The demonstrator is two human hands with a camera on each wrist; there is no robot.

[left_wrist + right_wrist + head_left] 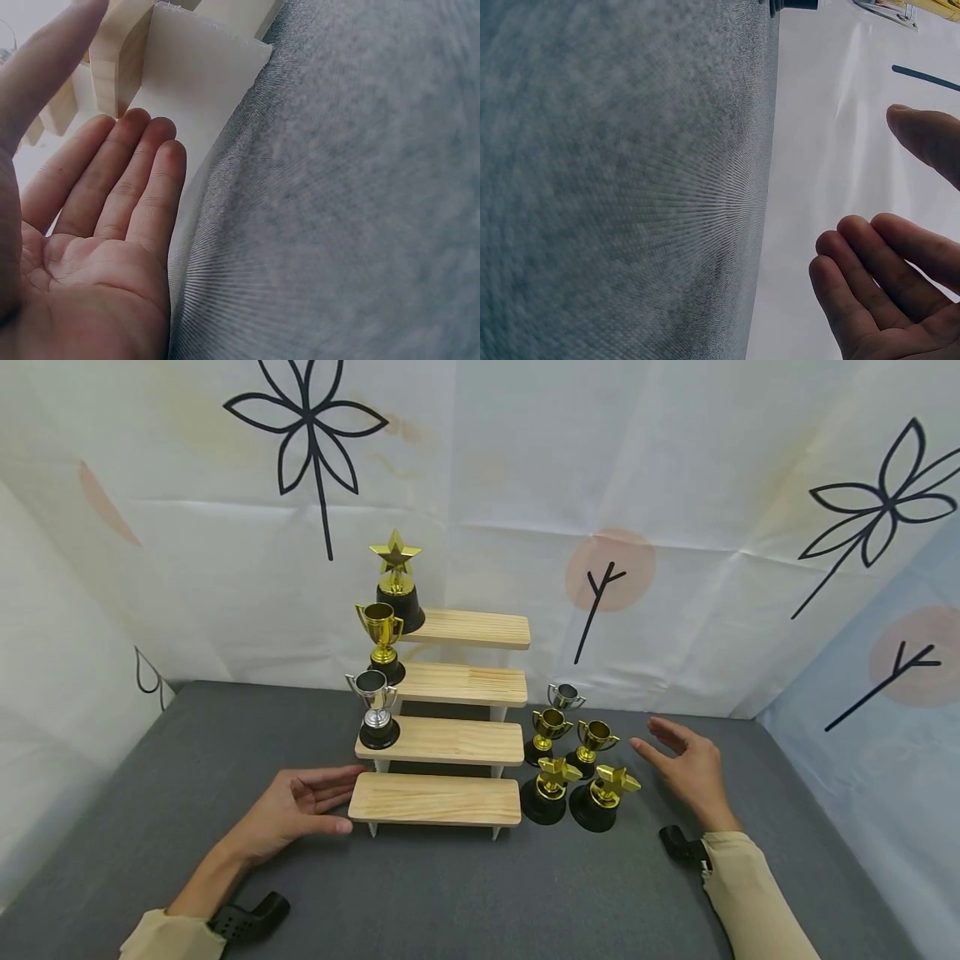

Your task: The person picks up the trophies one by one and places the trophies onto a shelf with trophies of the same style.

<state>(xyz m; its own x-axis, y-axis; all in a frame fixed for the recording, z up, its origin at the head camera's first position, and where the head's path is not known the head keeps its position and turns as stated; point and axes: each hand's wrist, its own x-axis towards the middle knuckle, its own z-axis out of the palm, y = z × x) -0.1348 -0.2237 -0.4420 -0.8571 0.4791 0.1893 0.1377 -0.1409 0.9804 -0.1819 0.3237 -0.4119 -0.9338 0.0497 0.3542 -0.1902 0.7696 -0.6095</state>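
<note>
A grey table (480, 902) takes most of the place in front of me, and on it stands a wooden stand (450, 739) with four steps, the long boards going from left to right. The left hand (300, 806) is at the left end of the lowest board (435, 799), fingers extended and gripping nothing; whether it touches the wood I cannot tell. The right hand (690, 768) is widely spread, with nothing between thumb and fingers.

To its left, before the stand, are two star trophies (605, 789) in front, two gold cups (593, 737) behind them and a silver cup (566, 697) at the back. So the right hand is the nearer one; closest to it is the right gold cup, upright but apart. Three more trophies (377, 697) stand along the left end of the stand, on its upper three steps.

The left wrist view shows the open palm and a white support (202, 75) better than the head view. The right wrist view shows only a cut dark piece (799, 4) above, unclear to me.
</note>
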